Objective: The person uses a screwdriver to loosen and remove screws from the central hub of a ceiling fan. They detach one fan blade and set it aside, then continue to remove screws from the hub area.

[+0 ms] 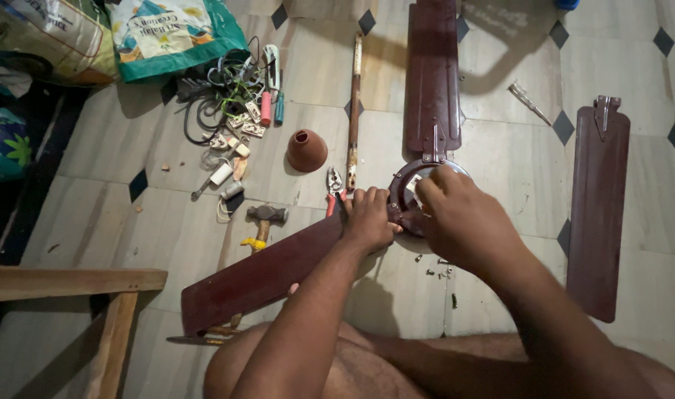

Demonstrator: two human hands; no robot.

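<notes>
On the far left of the tiled floor (116, 140) lay stuffed printed sacks (167, 33), and below them the corner of a wooden bench (71, 284) jutted into view. Right of the sacks a tangle of wires (223, 92), small switches and screwdrivers had been heaped together, seemingly as a parts pile kept within reach. A hammer (263, 218) lay just below it, and a brown cone-shaped cover (306, 150) stood mouth-up beside a long rusty rod (354, 111), with red-handled pliers (333, 188) touching the rod's lower end.

The person sat on the floor with the ceiling fan motor (407, 203) right in front of the knees. One dark red blade (256, 281) ran from the motor down to the left, another (433, 74) pointed straight away. The left hand (368, 220) pressed down where the near blade met the motor, its grip closed over the blade's end, probably to keep the joint steady. The right hand (463, 214) lay over the motor's top with fingers curled onto it; whether it pinched a screw or tool could not be told. Loose screws (437, 270) were scattered just below the motor, close to the hands.

Further right a small screwdriver (528, 102) lay alone, and a third blade (597, 207) rested apart, unattached. The room was dim, the floor pale stone tile with dark diamond insets.
</notes>
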